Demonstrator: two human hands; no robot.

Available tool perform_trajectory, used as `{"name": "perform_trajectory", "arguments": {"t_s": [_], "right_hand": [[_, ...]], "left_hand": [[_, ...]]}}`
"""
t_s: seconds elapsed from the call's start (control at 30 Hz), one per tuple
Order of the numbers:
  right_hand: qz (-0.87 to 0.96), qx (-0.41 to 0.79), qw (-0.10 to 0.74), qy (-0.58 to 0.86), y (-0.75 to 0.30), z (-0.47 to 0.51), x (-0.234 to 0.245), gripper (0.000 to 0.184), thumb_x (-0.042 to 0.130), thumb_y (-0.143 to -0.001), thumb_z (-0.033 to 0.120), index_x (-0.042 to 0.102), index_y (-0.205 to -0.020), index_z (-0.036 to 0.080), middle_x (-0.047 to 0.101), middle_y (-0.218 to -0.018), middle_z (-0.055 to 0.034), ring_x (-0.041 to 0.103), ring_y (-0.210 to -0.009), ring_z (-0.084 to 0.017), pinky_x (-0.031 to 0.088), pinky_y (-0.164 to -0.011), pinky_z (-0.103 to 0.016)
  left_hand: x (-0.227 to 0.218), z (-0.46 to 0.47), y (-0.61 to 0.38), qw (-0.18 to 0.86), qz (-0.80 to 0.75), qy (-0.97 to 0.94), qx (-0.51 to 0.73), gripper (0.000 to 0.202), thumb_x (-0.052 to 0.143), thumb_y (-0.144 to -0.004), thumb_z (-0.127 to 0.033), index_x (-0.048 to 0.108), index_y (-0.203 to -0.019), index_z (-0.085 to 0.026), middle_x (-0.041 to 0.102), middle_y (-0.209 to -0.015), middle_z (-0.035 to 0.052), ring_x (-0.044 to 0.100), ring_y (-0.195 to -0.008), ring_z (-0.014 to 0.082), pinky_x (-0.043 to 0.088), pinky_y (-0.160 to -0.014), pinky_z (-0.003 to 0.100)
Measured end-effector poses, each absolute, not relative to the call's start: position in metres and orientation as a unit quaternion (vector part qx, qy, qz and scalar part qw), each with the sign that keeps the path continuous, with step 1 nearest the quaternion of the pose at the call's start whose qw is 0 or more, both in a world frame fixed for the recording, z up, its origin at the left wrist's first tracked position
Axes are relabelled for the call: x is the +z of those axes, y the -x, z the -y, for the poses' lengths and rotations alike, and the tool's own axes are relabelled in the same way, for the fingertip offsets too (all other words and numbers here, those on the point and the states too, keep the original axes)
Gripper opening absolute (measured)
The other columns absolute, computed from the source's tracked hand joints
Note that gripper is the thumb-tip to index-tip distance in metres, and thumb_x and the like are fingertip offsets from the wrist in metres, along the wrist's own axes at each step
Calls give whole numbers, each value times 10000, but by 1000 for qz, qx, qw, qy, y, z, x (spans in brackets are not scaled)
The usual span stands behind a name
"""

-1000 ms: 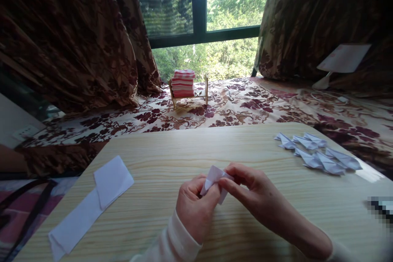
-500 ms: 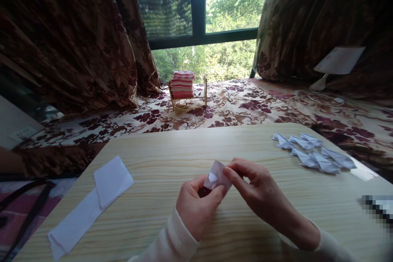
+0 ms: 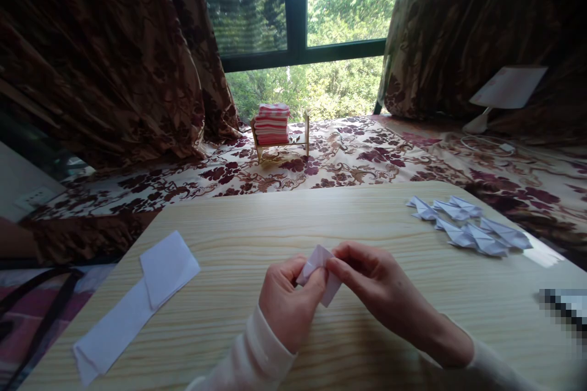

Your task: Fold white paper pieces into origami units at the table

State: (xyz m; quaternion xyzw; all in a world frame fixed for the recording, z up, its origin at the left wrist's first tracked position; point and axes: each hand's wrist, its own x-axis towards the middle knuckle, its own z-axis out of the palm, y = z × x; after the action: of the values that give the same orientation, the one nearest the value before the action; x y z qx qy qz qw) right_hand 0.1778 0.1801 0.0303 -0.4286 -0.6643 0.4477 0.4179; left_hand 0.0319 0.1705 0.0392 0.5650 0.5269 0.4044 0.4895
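Note:
A small folded piece of white paper (image 3: pixel 320 263) is held just above the light wooden table (image 3: pixel 257 226), near its front middle. My left hand (image 3: pixel 288 305) pinches its left side with thumb and fingers closed. My right hand (image 3: pixel 373 284) pinches its right side, fingertips pressed on a fold. Both sleeves are cream-coloured.
Several finished folded paper pieces (image 3: pixel 468 226) lie in a cluster at the table's right. White paper strips (image 3: pixel 137 293) lie at the left front. Beyond the table a flowered cloth (image 3: pixel 367 159) carries a small wooden rack with striped cloths (image 3: pixel 274 125). A blurred object (image 3: pixel 566 308) sits far right.
The paper has been turned and pressed between both hands; its flap, raised half a second ago, now lies lower between my fingertips. The hands stay in the same spot.

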Motion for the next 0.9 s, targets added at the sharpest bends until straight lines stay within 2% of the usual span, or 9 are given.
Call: {"name": "perform_trajectory", "arguments": {"t_s": [0.13, 0.3, 0.37, 0.5, 0.63, 0.7, 0.8, 0.9], "right_hand": [[659, 436, 430, 437, -174, -178, 29, 305, 508, -869, 383, 565, -674, 156, 503, -600, 12, 437, -567, -112, 362, -504, -219], [618, 477, 435, 449, -174, -182, 30, 426, 437, -879, 479, 437, -572, 183, 359, -550, 43, 340, -509, -94, 301, -460, -221], [625, 497, 413, 437, -177, -183, 31, 437, 423, -884, 487, 433, -570, 184, 380, -557, 38, 359, -519, -96, 318, -478, -221], [650, 494, 386, 429, -181, -183, 33, 342, 500, -860, 449, 537, -667, 168, 495, -624, 13, 443, -586, -111, 369, -526, -219], [664, 451, 396, 446, -181, -182, 31, 411, 419, -904, 423, 502, -588, 175, 470, -546, 24, 436, -514, -98, 371, -473, -210], [675, 419, 406, 452, -183, -182, 31, 355, 422, -908, 399, 580, -686, 171, 568, -600, 3, 517, -556, -115, 431, -518, -220], [704, 357, 429, 438, -186, -182, 31, 213, 520, -868, 315, 614, -1017, 194, 687, -869, -39, 620, -725, -152, 508, -654, -263], [750, 315, 439, 380, -187, -181, 28, 212, 539, -844, 194, 606, -1043, 221, 676, -994, -45, 630, -797, -154, 525, -692, -271]], "left_hand": [[42, -166, -34, 420, -524, -612, 417, 283, 496, -757, -283, 625, -564, -122, 456, -571, 12, 438, -602, 148, 346, -580, 265], [40, -167, -32, 439, -537, -591, 412, 267, 501, -748, -284, 598, -552, -130, 456, -573, 6, 409, -564, 130, 328, -536, 256], [36, -168, -30, 457, -540, -578, 407, 272, 514, -750, -314, 612, -579, -127, 458, -562, -1, 403, -558, 125, 324, -533, 250], [27, -173, -28, 466, -557, -538, 428, 281, 557, -725, -359, 625, -588, -124, 419, -504, -30, 352, -514, 101, 290, -494, 232], [24, -176, -28, 509, -540, -498, 449, 280, 589, -694, -371, 666, -621, -111, 519, -533, -8, 414, -528, 111, 322, -510, 229], [26, -177, -26, 524, -539, -481, 451, 279, 607, -671, -369, 690, -650, -103, 552, -543, 4, 432, -524, 116, 330, -510, 232], [28, -178, -24, 529, -545, -480, 438, 275, 624, -641, -360, 704, -674, -99, 538, -517, -2, 413, -503, 109, 309, -491, 230], [28, -178, -23, 536, -542, -491, 421, 278, 622, -633, -358, 706, -678, -97, 523, -507, -6, 399, -506, 107, 302, -491, 231]]}}
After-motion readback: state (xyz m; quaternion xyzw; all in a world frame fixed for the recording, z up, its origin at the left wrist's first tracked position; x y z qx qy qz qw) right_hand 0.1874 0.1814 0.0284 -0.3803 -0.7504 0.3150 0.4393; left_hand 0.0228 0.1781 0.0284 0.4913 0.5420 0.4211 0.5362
